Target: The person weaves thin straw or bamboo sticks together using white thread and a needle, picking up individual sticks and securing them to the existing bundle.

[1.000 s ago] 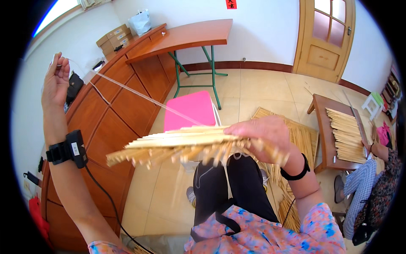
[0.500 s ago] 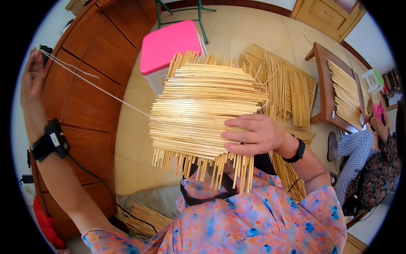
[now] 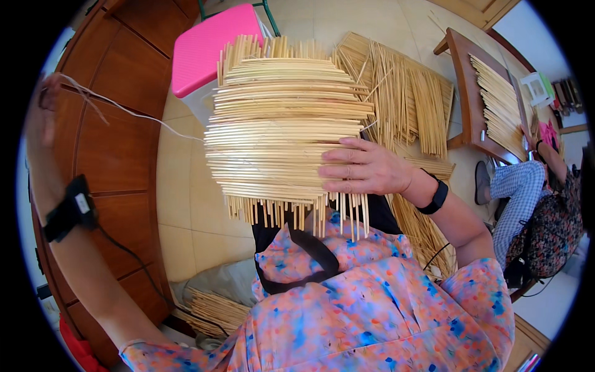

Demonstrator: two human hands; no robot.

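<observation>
wooden cabinet [image 3: 118,130] w/ brown panels fills the 9 to 11 o'clock side; tiled floor [image 3: 186,211] beside it; loose bamboo sticks [image 3: 403,93] spread on the floor at 1 o'clock; low wooden table [image 3: 462,74] at 2 o'clock w/ another stick layer on top; a second person [image 3: 533,211] in checked trousers sits at 3 o'clock, a hand near that table; pink stool [image 3: 211,46] at 12 o'clock, partly behind the work.

the work itself: woven bamboo mat [image 3: 279,130], centre frame, held up over the lap; visible slats run 9-to-3, stacked tight; cross sticks poke out at the 12 and 6 o'clock edges, so the long axis of the ribs is 12-to-6.

right hand [image 3: 365,168] lies on the mat's 4 o'clock corner, fingers spread flat and pressing on the slats, thumb side not shown, prob pinching the panel from behind but can't tell; black wristband [image 3: 434,197] on that wrist. left hand [image 3: 46,105] is well apart at 9 o'clock, raised, fingers closed on a thin thread [image 3: 136,115] that runs taut-ish from the fist toward the mat's 9 o'clock edge; black wrist strap [image 3: 68,208] w/ cable below it.

key relation: mat sits at 3 o'clock from the left fingers, thread spans the gap; right hand is the nearer one, touching. small stick bundle [image 3: 214,310] on the floor at 7 o'clock.
</observation>
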